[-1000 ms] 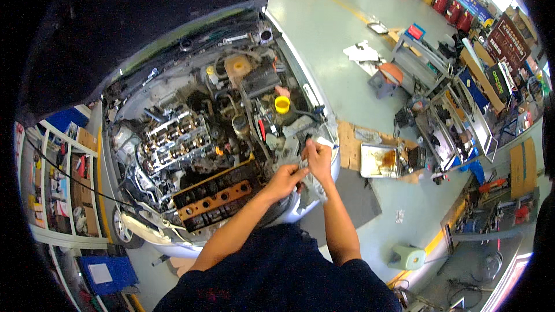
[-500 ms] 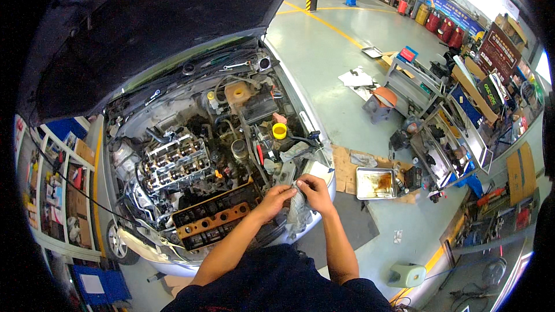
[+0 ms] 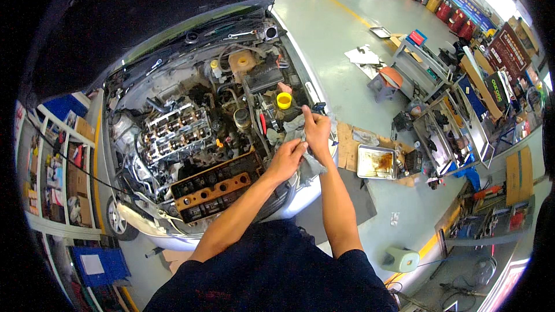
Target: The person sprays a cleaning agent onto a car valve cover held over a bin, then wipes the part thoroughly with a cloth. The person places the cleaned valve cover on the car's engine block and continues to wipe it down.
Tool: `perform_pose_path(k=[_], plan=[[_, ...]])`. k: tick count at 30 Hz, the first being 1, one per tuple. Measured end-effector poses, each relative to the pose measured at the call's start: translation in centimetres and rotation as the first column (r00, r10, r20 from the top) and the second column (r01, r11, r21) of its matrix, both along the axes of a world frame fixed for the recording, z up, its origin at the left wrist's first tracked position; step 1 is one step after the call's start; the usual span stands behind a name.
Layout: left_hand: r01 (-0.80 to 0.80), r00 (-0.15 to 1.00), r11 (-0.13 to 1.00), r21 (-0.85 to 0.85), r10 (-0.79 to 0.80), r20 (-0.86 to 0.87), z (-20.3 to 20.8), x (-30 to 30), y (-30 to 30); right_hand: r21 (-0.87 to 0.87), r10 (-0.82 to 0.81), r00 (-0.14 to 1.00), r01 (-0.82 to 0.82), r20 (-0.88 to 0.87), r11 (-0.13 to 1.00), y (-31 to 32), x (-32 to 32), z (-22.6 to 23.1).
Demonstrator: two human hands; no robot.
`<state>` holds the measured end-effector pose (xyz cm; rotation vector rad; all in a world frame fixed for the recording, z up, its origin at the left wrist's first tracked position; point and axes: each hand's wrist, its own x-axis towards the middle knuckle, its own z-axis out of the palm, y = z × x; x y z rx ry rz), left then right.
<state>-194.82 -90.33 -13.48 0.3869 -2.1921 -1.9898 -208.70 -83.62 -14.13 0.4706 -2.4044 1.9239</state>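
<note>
A grey rag (image 3: pixel 313 166) is bunched between my two hands over the front right corner of the open engine bay. My left hand (image 3: pixel 285 160) is closed, its fingertips pinching the cloth. My right hand (image 3: pixel 317 134) wraps round the rag from the other side, thumb pointing up; part of the cloth is hidden inside the grip. Just beyond them stands a yellow cup (image 3: pixel 283 101). To the left lies a valve cover (image 3: pixel 214 189), open side up with a brown strip along it. Behind it the engine's cylinder head (image 3: pixel 178 133) is uncovered, its camshafts showing.
The raised hood (image 3: pixel 156 11) hangs over the bay. Wrenches (image 3: pixel 240 35) lie along its back edge. On the right floor are a metal drip tray (image 3: pixel 376 162) on cardboard, a stool (image 3: pixel 400 260) and a tool cart (image 3: pixel 421 63). Shelves (image 3: pixel 60 164) stand at left.
My right hand has gone from pinching the rag to gripping round it, thumb raised and farther forward. The rag is now gathered up near my wrist. The view has shifted slightly.
</note>
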Motion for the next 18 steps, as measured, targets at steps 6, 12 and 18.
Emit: perform_pose_path(k=[6,12,18], plan=[[-0.059,0.998,0.998,0.025,0.060,-0.030,-0.6,-0.3,-0.5,-0.032,-0.026,0.999,0.025,-0.033,0.999,-2.0,-1.5,-1.7],[-0.124,0.992,0.987,-0.105,0.122,-0.016,-2.0,0.1,-2.0,0.040,-0.071,0.997,0.072,-0.020,0.997,-4.0,-0.6,-1.1],[-0.027,1.000,0.999,0.020,0.028,-0.014,-0.6,1.0,-4.2,-0.200,0.405,0.901,-0.373,0.155,0.906,-1.9,-2.2,-1.7]])
